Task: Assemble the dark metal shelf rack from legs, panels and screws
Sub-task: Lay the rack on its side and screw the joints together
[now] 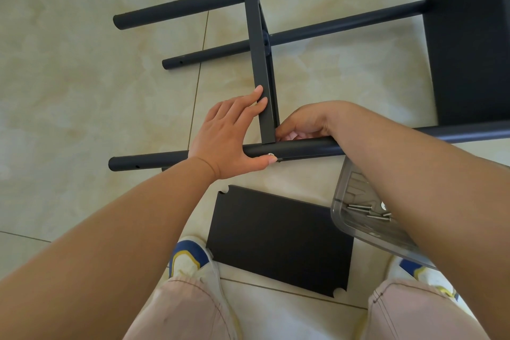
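Head view, looking down at a pale glossy tiled floor [82,77]. The half-built dark metal shelf rack [276,44] lies on its side on that floor, its round tubular legs running left to right.

Your left hand [229,132] is spread flat, fingers apart. The fingertips rest along the edge of the upright dark shelf panel [260,63] that crosses between the legs, and the thumb lies along the nearest dark round leg [154,161], its tip touching a small silver screw head [271,154] set in that leg. The palm covers the leg just left of the joint.

Your right hand [303,125] is curled in behind the same leg, right at the corner where panel meets tube. The fingers are bent together; whether they pinch anything, you cannot tell from here.

A second dark panel [474,36] stands fitted at the right end of the rack.

A loose flat black rectangular panel with notched corners [278,240] lies on the floor between your feet, apart from the rack. Just to its right sits a clear plastic tray [356,218] under your right forearm, holding several slim silver screws [361,208].

White shoes with blue and yellow trim [187,257] and pale pink trousers [187,309] fill the bottom edge.
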